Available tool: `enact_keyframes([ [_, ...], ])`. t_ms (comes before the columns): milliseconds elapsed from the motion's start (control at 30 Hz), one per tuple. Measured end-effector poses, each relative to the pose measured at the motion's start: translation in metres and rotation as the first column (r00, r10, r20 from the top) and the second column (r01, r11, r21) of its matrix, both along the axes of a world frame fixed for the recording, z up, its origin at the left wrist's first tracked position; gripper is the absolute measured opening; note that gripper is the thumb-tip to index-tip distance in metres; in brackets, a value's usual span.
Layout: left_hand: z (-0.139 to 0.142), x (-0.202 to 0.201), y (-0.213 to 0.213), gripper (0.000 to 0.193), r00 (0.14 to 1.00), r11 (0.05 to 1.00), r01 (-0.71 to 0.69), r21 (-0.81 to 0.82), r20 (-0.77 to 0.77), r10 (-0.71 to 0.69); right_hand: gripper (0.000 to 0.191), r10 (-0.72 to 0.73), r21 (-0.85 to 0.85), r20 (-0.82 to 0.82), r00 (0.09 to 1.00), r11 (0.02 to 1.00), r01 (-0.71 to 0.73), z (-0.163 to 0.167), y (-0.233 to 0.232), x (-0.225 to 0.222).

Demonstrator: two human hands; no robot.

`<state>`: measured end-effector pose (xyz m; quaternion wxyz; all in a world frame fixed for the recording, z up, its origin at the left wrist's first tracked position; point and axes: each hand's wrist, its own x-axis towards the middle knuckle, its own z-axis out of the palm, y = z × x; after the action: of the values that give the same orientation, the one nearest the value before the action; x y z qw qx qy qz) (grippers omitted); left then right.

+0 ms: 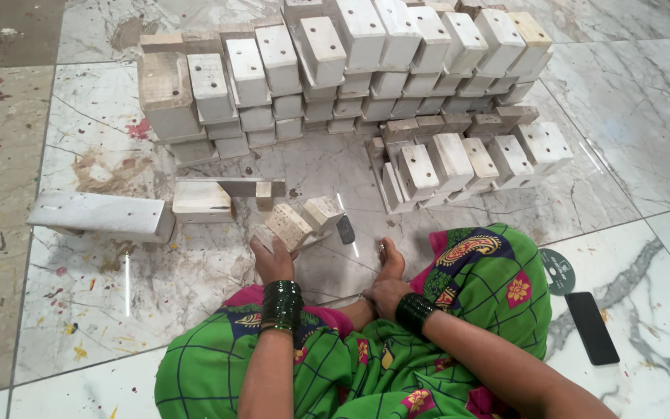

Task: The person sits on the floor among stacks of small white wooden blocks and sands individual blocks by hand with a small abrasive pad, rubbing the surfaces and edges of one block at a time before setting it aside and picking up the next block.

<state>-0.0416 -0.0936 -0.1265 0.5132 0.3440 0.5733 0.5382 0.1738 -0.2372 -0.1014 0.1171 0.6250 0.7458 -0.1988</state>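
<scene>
Just the one head view here, looking down at someone sitting on a marble floor (pixel 645 101) in green patterned cloth. The left hand (pixel 271 260) has its fingers clamped on a small pale wooden block (pixel 288 226), holding it just off the floor in front of the knees. A second small block (pixel 322 212) sits right beside it, touching or nearly so, can't quite tell. The right hand (pixel 388 293) rests down by a bare foot (pixel 390 260), fingers curled together, nothing in it as far as I can see.

Behind all that there's a big stack of white drilled blocks (pixel 335 70), a smaller leaning row (pixel 474 163) to the right, and a long white plank (pixel 102 215) lying off to the left. A dark phone (pixel 592 327) and a round disc (pixel 558 271) lie on the floor at right.
</scene>
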Motion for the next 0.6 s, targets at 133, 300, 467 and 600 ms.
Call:
enact_keyframes([
  [133, 0.010, 0.000, -0.004, 0.058, 0.996, 1.000, -0.009, 0.017, -0.083, 0.011, 0.030, 0.126, 0.343, 0.078, 0.989, 0.928, -0.145, 0.000, 0.006, -0.005],
  [300, 0.030, -0.003, -0.010, 0.072, 0.991, 1.000, 0.009, -0.002, -0.135, -0.009, 0.026, 0.138, 0.179, 0.119, 0.983, 0.971, -0.158, -0.011, 0.011, -0.015],
  [467, 0.035, -0.010, -0.009, 0.071, 0.990, 0.995, -0.047, -0.084, 0.127, 0.058, 0.020, 0.103, -0.005, 0.139, 0.985, 0.995, -0.104, -0.009, 0.022, -0.022],
  [600, 0.027, -0.015, -0.001, 0.068, 0.945, 0.981, -0.060, -0.182, 0.306, 0.115, 0.020, 0.099, -0.071, 0.146, 0.984, 0.993, -0.090, -0.001, 0.027, -0.022],
])
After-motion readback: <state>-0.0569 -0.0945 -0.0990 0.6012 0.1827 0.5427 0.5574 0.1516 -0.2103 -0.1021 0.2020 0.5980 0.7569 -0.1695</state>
